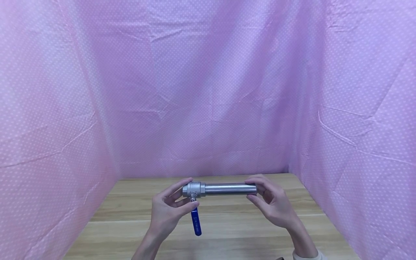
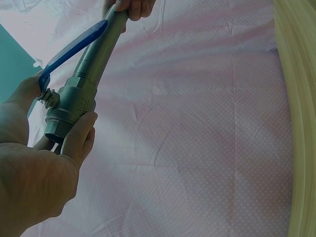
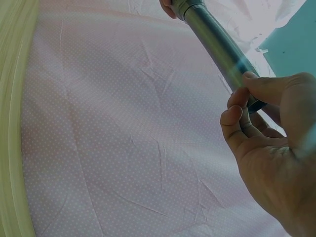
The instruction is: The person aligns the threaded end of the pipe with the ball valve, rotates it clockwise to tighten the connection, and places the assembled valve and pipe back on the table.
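Observation:
A silver ball valve [image 1: 194, 189] with a blue lever handle [image 1: 196, 221] is joined to a straight metal pipe [image 1: 229, 189]. The two hang level above the table in the head view, the lever pointing toward me. My left hand [image 1: 165, 213] grips the valve body at its left end, thumb by the base of the lever. At the pipe's other end, my right hand [image 1: 274, 204] pinches it between thumb and fingers. The left wrist view shows the valve body [image 2: 74, 103] between the left thumb and fingers. In the right wrist view, fingers [image 3: 237, 118] curl around the pipe's end.
Below lies a wooden table [image 1: 130, 216] with light grain. Pink dotted cloth [image 1: 208, 90] hangs behind it and along both sides. A small dark object [image 1: 280, 258] shows at the bottom edge, too cut off to identify.

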Demonstrator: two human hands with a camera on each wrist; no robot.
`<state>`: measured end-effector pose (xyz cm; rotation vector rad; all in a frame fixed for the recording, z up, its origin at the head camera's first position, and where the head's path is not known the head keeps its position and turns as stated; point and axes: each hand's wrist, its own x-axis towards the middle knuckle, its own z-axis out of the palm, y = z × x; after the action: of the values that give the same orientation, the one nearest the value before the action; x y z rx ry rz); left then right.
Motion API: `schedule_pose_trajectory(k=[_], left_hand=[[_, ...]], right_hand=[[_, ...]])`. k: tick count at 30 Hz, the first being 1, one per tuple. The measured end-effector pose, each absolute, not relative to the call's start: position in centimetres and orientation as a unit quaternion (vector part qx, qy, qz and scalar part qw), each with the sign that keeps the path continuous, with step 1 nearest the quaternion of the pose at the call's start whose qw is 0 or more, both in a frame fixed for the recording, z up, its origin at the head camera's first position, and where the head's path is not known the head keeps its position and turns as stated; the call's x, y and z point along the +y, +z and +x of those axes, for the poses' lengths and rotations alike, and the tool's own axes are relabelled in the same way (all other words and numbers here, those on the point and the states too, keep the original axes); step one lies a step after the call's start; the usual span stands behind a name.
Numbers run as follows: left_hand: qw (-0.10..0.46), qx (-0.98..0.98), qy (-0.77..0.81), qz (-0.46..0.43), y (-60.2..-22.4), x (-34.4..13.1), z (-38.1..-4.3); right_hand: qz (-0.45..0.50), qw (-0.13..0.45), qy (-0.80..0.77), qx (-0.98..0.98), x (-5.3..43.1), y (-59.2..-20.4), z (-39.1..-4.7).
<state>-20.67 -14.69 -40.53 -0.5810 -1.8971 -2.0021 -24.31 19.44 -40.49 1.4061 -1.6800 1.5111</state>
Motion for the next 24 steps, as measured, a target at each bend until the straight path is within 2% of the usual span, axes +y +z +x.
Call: schedule_pose_trajectory(k=[24], left_hand=[[0.151,-0.659,-0.706,-0.210,-40.47,-14.70,-20.62]], right_hand=[[0.492,0.267,0.526,-0.640,19.63,-40.49,-24.20]])
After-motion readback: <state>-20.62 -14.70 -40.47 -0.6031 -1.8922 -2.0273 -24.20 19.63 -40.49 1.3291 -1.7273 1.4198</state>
